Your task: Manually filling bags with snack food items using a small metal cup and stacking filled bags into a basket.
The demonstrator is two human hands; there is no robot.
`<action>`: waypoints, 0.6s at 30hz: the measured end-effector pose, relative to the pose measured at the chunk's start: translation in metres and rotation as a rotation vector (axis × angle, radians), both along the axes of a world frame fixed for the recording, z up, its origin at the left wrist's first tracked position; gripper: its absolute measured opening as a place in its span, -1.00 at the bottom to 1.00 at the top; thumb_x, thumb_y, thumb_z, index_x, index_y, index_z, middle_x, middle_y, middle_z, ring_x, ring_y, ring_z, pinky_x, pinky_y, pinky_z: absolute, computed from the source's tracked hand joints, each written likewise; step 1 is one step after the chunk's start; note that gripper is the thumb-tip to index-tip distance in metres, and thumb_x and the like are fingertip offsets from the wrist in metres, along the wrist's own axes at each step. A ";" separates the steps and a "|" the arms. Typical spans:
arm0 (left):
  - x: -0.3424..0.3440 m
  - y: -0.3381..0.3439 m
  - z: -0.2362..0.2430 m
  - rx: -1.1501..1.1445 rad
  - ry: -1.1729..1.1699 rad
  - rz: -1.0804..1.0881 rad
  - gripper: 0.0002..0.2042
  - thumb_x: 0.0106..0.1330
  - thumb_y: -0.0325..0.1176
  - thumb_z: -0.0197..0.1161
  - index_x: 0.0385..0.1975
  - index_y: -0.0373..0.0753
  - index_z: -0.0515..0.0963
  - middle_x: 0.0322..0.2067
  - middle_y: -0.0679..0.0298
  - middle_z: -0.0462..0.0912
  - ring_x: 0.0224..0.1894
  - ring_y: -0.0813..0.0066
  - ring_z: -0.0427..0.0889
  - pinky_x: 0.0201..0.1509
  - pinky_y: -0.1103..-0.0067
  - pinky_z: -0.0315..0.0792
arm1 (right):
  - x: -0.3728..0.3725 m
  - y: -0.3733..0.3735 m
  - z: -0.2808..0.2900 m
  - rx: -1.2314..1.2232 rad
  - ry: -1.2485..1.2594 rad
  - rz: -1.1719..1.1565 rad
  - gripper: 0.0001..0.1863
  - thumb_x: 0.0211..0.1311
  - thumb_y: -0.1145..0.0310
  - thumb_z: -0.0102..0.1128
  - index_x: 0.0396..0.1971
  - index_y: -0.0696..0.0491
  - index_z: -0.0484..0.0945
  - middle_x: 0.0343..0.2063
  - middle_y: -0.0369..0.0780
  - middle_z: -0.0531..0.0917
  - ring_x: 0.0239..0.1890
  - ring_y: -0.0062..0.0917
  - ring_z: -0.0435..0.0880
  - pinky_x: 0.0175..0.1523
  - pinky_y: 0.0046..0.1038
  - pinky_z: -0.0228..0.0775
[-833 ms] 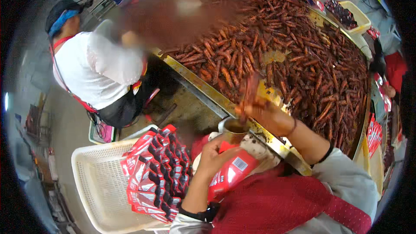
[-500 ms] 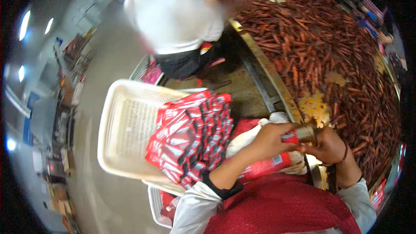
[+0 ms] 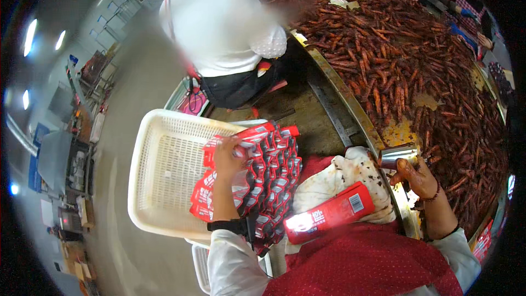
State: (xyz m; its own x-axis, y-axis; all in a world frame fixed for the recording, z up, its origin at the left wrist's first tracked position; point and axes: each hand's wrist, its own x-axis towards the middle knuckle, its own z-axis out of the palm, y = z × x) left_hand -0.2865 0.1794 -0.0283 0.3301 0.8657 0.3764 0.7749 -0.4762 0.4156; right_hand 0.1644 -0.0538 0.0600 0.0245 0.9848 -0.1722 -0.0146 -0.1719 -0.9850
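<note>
In the white plastic basket (image 3: 143, 208) on my left, filled red-and-silver pouches (image 3: 274, 183) lie in overlapping rows. My left hand (image 3: 229, 156) reaches over them, its fingers curled on a red pouch (image 3: 257, 133) at the pile's far end. Over the edge of the work table, my right hand (image 3: 417, 178) grips a short, shiny metal tube (image 3: 397, 155); its far end is hard to make out. A flat stack of red pouches (image 3: 329, 212) rests in front of me, partly on a stained white cloth (image 3: 350, 172).
Reddish-brown sticks of food (image 3: 383, 60) heap across the large table at right, behind its raised metal rim (image 3: 342, 90). A co-worker in white (image 3: 219, 38) stands ahead; other people are across the table. Another white basket (image 3: 200, 263) sits below mine.
My left hand has moved away from the metal tube, leftward to the pouches in the basket. The right hand still holds the tube. The red stack and stained cloth are now uncovered.
</note>
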 end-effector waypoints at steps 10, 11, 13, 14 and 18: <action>-0.009 -0.063 0.013 -0.445 -0.136 -0.164 -0.01 -0.13 -0.48 0.44 0.35 -0.24 -0.04 0.36 -0.05 -0.16 0.37 0.15 0.05 -0.04 0.49 0.51 | 0.039 -0.019 -0.015 -0.045 -0.052 -0.223 -0.49 0.28 0.00 0.05 -0.07 0.19 0.44 -0.41 -0.24 0.64 -0.56 -0.63 0.60 -0.41 -0.58 0.46; -0.005 -0.069 0.017 -0.445 -0.186 -0.142 -0.03 -0.13 -0.48 0.45 0.34 -0.27 -0.02 0.35 -0.07 -0.07 0.36 0.13 0.07 -0.01 0.47 0.48 | 0.044 -0.018 -0.015 -0.044 -0.043 -0.237 -0.50 0.28 0.01 0.06 -0.08 0.18 0.44 -0.42 -0.25 0.63 -0.56 -0.63 0.59 -0.41 -0.58 0.45; 0.030 -0.082 0.023 -0.479 -0.250 -0.147 -0.17 -0.12 -0.41 0.45 0.19 -0.26 0.10 0.19 -0.02 0.06 0.21 0.14 0.18 -0.06 0.45 0.47 | 0.049 -0.015 -0.015 -0.067 -0.024 -0.265 -0.53 0.28 0.03 0.09 -0.09 0.16 0.44 -0.44 -0.28 0.60 -0.55 -0.63 0.59 -0.40 -0.58 0.45; 0.063 -0.091 0.020 -0.519 -0.230 -0.189 -0.24 -0.12 -0.37 0.45 0.12 -0.26 0.16 0.12 0.00 0.13 0.14 0.15 0.23 -0.09 0.45 0.47 | 0.051 -0.015 -0.015 -0.075 0.002 -0.283 -0.54 0.27 0.04 0.10 -0.09 0.15 0.44 -0.45 -0.29 0.59 -0.55 -0.63 0.58 -0.40 -0.58 0.45; 0.189 -0.146 -0.023 -0.578 -0.026 -0.469 -0.50 -0.11 -0.23 0.46 -0.17 -0.24 0.40 -0.18 0.11 0.41 -0.15 0.17 0.43 -0.20 0.43 0.45 | 0.060 -0.020 -0.004 0.012 0.101 -0.264 -0.52 0.24 0.00 0.14 -0.18 0.17 0.47 -0.47 -0.32 0.56 -0.57 -0.62 0.57 -0.42 -0.56 0.45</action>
